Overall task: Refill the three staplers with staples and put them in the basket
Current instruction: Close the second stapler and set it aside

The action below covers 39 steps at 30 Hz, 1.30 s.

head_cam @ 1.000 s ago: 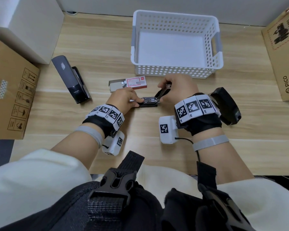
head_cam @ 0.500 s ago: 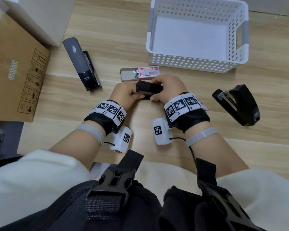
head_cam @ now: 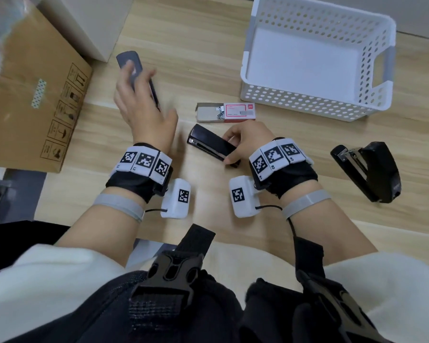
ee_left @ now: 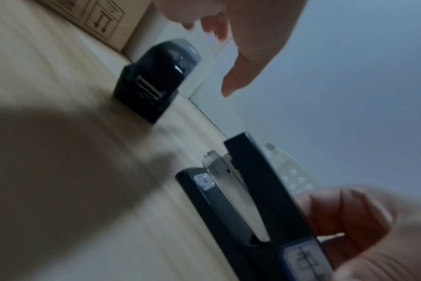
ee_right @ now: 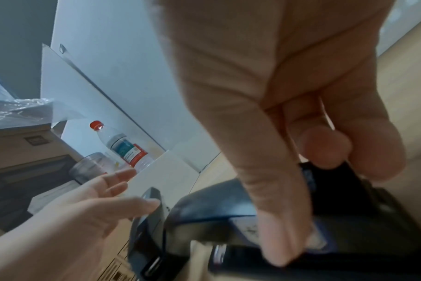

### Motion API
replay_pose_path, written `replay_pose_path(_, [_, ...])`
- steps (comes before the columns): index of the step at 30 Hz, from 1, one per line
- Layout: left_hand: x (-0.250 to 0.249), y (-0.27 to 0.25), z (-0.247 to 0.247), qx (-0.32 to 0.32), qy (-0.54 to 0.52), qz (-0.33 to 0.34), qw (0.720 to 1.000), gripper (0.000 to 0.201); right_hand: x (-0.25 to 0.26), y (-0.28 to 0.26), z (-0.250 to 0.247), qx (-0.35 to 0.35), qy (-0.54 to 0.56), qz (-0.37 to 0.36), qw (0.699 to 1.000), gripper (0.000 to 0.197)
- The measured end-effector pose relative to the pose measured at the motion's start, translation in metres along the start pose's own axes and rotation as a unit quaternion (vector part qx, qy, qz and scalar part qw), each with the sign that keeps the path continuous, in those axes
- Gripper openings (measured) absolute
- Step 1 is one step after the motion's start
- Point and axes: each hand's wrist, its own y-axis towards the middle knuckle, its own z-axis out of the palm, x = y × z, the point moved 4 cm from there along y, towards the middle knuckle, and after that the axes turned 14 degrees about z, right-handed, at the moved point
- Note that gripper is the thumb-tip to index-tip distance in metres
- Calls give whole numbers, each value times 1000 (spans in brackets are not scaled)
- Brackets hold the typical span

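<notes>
My right hand [head_cam: 235, 147] grips the rear end of a small black stapler [head_cam: 209, 144], which is closed and lies low over the table; its front shows in the left wrist view [ee_left: 250, 199]. My left hand [head_cam: 140, 95] is open with fingers spread over the long grey-black stapler [head_cam: 129, 63] at the far left; its fingers [ee_left: 243, 62] hover just above that stapler [ee_left: 156, 79] without holding it. A third, bulky black stapler [head_cam: 372, 172] lies at the right. The white perforated basket [head_cam: 315, 105] stands at the far right with nothing in it. The staple box [head_cam: 227, 112] lies open in front of it.
A cardboard box [head_cam: 35, 100] and a white box [head_cam: 92, 26] border the table on the left. A water bottle [ee_right: 125, 146] stands beyond them. Bare wooden tabletop [head_cam: 295, 149] lies between the small stapler and the bulky one.
The small stapler's lid was closed. My left hand then let go of it and moved left and away to the long grey stapler; the right hand holds the small stapler alone.
</notes>
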Motion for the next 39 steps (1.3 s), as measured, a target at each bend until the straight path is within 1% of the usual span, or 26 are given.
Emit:
replay_pose_path(2, [12,3,-1,2,14,-56,998,78,13,6,9,10,17,-5,1000,39])
replay_pose_path(3, [18,5,0,11,2,-76,997,84,20,9,13,10,28,-8,1000,39])
replay_pose_path(5, [29,8,4,31,-55,-92,994,90,33,16,17,5,40,-15,999,41])
replay_pose_path(8, [38,10,10,76,-142,-99,982,91,54,27,18,-17,58,-22,998,45])
replay_pose_path(10, [43,12,11,97,-156,-105,977,90,65,34,18,-23,98,-22,995,45])
replay_pose_path(14, [51,17,9,102,-166,-109,975,90,80,45,14,-57,134,-17,989,48])
replay_pose_path(17, [52,17,9,109,-170,-109,973,91,85,48,8,-87,124,-23,988,53])
replay_pose_path(19, [49,18,6,113,-167,-115,973,92,84,47,5,-92,106,-27,990,54])
replay_pose_path(22, [42,23,-4,103,-116,-127,980,93,76,43,2,-96,133,-21,986,52])
replay_pose_path(24, [28,27,-14,69,-53,-127,988,88,66,37,-4,-108,184,-17,977,48])
replay_pose_path(26, [5,29,-20,24,-23,-101,994,75,49,27,-16,-130,223,-18,966,46])
replay_pose_path(28, [-20,30,-18,1,-42,-50,998,62,26,13,-29,-157,254,-18,954,42])
replay_pose_path(29, [-32,29,-12,2,-68,-19,998,57,13,6,-35,-174,270,-19,947,40])
replay_pose_path(31, [-55,25,10,36,-167,22,985,46,-18,-10,-46,-205,307,-16,929,34])
replay_pose_path(33, [-82,13,40,101,-286,13,953,38,-52,-26,-54,-238,336,-11,911,30])
replay_pose_path(34, [-96,4,56,137,-317,9,938,38,-72,-35,-57,-257,343,-3,903,28])
replay_pose_path(36, [-126,-16,86,200,-335,21,920,42,-112,-53,-65,-306,359,19,882,27])
replay_pose_path(39, [-161,-43,125,272,-333,46,902,45,-164,-76,-73,-378,361,51,851,28])
